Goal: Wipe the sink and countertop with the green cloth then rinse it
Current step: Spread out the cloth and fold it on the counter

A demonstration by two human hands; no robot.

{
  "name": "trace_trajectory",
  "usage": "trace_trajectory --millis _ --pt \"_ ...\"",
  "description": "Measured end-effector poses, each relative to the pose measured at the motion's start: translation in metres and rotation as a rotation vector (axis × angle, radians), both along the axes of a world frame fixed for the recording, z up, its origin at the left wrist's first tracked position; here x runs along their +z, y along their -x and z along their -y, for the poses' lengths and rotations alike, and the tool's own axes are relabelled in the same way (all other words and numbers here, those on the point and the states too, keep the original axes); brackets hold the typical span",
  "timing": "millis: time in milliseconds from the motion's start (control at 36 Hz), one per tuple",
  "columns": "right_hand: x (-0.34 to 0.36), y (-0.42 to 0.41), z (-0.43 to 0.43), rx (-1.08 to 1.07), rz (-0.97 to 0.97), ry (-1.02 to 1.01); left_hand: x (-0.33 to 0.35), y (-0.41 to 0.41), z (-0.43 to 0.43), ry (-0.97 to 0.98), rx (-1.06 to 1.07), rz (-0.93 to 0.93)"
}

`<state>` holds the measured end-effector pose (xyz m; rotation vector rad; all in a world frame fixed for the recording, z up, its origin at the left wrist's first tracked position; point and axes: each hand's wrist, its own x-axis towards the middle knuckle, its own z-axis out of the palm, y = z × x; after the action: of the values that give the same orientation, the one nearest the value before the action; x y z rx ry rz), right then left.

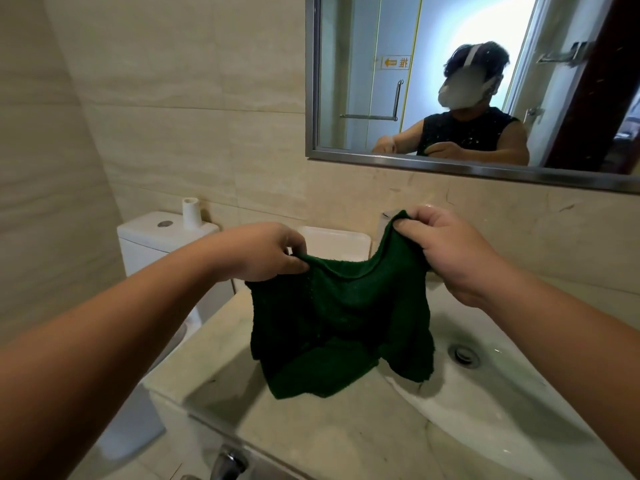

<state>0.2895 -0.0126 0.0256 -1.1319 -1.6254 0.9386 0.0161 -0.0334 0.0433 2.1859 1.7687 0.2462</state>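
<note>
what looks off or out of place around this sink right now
Nothing looks spilled or broken. The green cloth hangs spread between the left hand and the right hand at the sink. Only the mirror looks off, speckled with small spots.

The green cloth (pixel 341 317) hanging between the left hand (pixel 258 252) and right hand (pixel 450 251) covers part of the sink (pixel 502 403) rim and the countertop (pixel 311 445) beneath it. Behind the left hand a white tray (pixel 341 240) is half hidden; behind the right hand a pale object (pixel 386 220) cannot be made out. Below the left forearm (pixel 121 323) a metal fitting (pixel 228 462) is cut off by the bottom edge, and that arm and the right forearm (pixel 571 334) run out of view.
</note>
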Motion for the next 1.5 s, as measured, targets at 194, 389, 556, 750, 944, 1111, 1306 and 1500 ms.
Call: trace_trajectory --millis 194,389,556,750,944,1111,1306,1500 --pt "0.002 -0.004 -0.009 -0.078 -0.076 -0.071 0.006 0.013 -0.005 -0.137 0.059 -0.064" --pt "0.006 -0.011 -0.030 -0.216 -0.029 -0.108 0.019 0.028 -0.013 -0.381 0.213 0.112" --pt "0.022 0.002 -0.034 -0.235 -0.113 -0.159 0.041 0.022 -0.015 -0.567 0.290 0.254" --pt "0.042 0.016 -0.017 -0.037 -0.089 -0.208 0.062 0.019 0.003 -0.236 0.157 0.065" --pt "0.040 0.054 0.004 0.164 0.192 -0.204 0.052 -0.024 0.013 0.007 -0.106 0.388" --pt "0.029 0.049 0.008 0.167 0.067 -0.079 0.043 -0.022 0.013 0.026 -0.128 0.558" --pt "0.016 0.040 0.009 0.280 0.002 0.144 0.041 -0.017 0.015 0.044 -0.099 0.886" --pt "-0.022 0.023 0.005 0.526 0.459 0.330 0.039 -0.001 0.006 -0.136 0.155 1.128"
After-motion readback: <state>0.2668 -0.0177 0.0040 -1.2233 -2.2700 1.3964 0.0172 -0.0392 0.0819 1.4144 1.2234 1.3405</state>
